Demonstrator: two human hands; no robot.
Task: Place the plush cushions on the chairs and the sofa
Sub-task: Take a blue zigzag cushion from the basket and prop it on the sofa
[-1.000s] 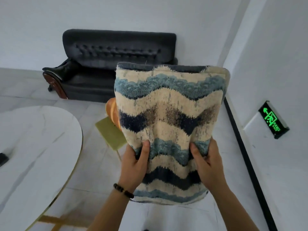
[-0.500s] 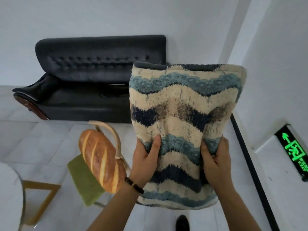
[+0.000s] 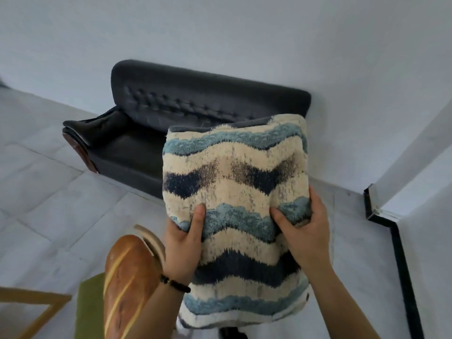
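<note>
I hold a plush cushion [image 3: 234, 182] with cream, light-blue and navy wavy stripes upright in front of me. My left hand [image 3: 183, 243] grips its left side, thumb pressed into the pile. My right hand [image 3: 305, 231] grips the right side the same way. Behind the cushion stands a black tufted sofa [image 3: 137, 123] against the white wall; its right part is hidden by the cushion. At lower left a bread-shaped cushion [image 3: 127, 285] leans on a chair with a green seat [image 3: 89, 311] and a curved wooden back [image 3: 151, 241].
Pale tiled floor [image 3: 61, 216] stretches between me and the sofa. A wooden table leg frame [image 3: 36, 307] shows at the bottom left. A white wall corner with black skirting [image 3: 381, 214] juts out on the right.
The view has swung and tilted; the sofa now sits higher and further right in the frame. The chair with the bread cushion has slid toward the lower left. Both hands keep their grip.
</note>
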